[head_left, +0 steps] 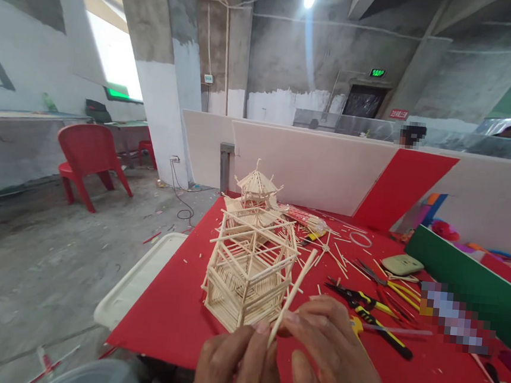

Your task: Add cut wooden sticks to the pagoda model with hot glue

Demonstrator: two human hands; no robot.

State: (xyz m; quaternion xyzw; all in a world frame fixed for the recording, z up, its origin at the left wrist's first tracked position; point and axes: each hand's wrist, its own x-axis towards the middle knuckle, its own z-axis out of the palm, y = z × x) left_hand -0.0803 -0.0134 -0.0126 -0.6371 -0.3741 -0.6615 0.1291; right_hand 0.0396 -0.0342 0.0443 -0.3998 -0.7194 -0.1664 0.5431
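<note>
Between the fingers of both hands is a pale wooden stick point(293, 293), slanting up and to the right. My left hand point(238, 366) pinches it near its lower end. Against its side press the fingertips of my right hand point(331, 353), closed on it a little higher up. Just beyond my hands stands a hexagonal stick-built frame point(250, 274) with an open lattice top and a slatted floor. Behind that rises a small pagoda roof point(258, 183) made of the same sticks, its lower part partly hidden by the frame.
Pliers point(362, 299), yellow-handled cutters point(390, 284) and a glue gun point(357, 327) lie on the red table point(158, 326) at right. Loose sticks point(328, 248) and a bagged bundle point(304, 218) sit behind. A green board point(466, 287) edges the right side; a white stool point(140, 277) stands left.
</note>
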